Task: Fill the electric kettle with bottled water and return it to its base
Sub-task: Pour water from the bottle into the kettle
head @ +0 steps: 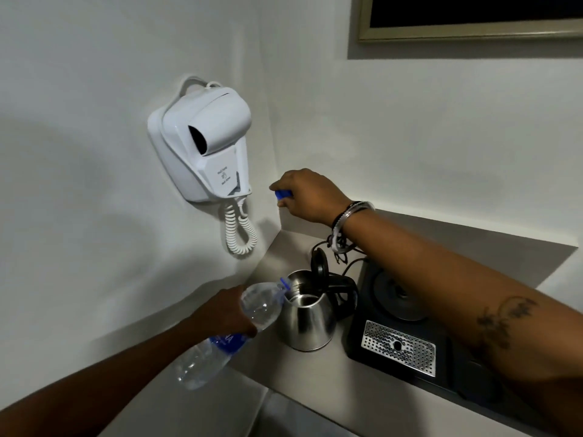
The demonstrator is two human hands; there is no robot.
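Both hands are busy: the left hand grips the tilted water bottle, its long axis running up-right, mouth at the rim of the open kettle on the surface; the right hand pinches the blue cap, raised well behind. The base lies just right of the kettle.

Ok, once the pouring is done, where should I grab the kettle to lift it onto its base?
Take the kettle by its black loop handle on the side facing the base, coming from the right. The lid stands open and the bottle occupies the spout side.
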